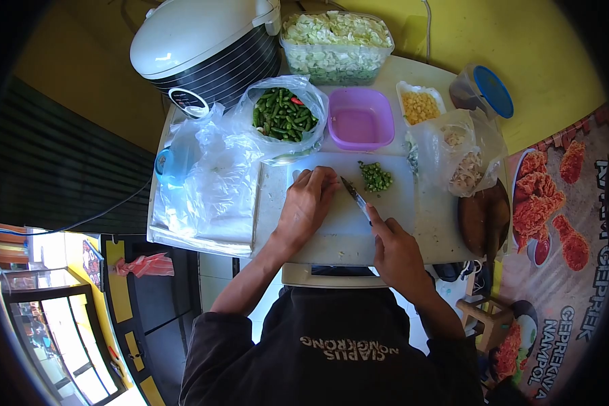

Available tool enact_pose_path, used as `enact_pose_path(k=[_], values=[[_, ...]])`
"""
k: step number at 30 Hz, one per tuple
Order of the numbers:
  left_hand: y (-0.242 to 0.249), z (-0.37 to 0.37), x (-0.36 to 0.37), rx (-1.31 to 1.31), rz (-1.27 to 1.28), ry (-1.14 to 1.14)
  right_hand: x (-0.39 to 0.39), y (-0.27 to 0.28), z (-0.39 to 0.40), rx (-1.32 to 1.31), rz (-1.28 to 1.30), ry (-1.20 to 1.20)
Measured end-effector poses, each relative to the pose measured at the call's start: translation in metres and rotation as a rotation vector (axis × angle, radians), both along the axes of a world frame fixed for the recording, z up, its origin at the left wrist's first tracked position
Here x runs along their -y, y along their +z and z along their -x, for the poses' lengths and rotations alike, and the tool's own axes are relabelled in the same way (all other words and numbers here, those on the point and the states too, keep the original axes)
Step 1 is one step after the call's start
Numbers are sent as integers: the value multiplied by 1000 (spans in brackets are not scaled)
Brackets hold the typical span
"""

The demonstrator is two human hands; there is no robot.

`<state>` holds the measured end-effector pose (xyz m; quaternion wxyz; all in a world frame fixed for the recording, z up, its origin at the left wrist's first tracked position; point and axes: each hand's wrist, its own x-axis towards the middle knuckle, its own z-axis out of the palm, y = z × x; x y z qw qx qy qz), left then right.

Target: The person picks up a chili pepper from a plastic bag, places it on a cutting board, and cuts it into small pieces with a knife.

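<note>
My right hand [396,254] grips a knife [356,196] by its handle, the blade angled up and left over a white cutting board [392,220]. Close to the blade tip, my left hand [311,199] is closed with the fingertips pinched together on the board. Whatever those fingers hold is too small or hidden to make out. A small heap of chopped green pieces [375,176], looking like cut chilies, lies on the board just right of the blade. Beyond my left hand stands a clear plastic bag [311,145] full of whole green chilies [284,115], with a red one among them.
A purple tub [361,145] stands behind the board. Farther back are a rice cooker [206,61] and a container of chopped cabbage [337,64]. At right are a tray of yellow pieces [421,107], a bag [490,145] and a blue-lidded container [492,91]. Plastic bags [213,169] cover the left side.
</note>
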<state>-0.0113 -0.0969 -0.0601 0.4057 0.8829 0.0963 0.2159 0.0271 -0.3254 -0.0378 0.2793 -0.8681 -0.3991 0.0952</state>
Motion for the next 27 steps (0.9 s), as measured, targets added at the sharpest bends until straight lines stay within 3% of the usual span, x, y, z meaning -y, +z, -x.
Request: enact_pose_path(k=[27], values=[[0,4,1,54,-31,60,-25,1,13,-13,19,-70]])
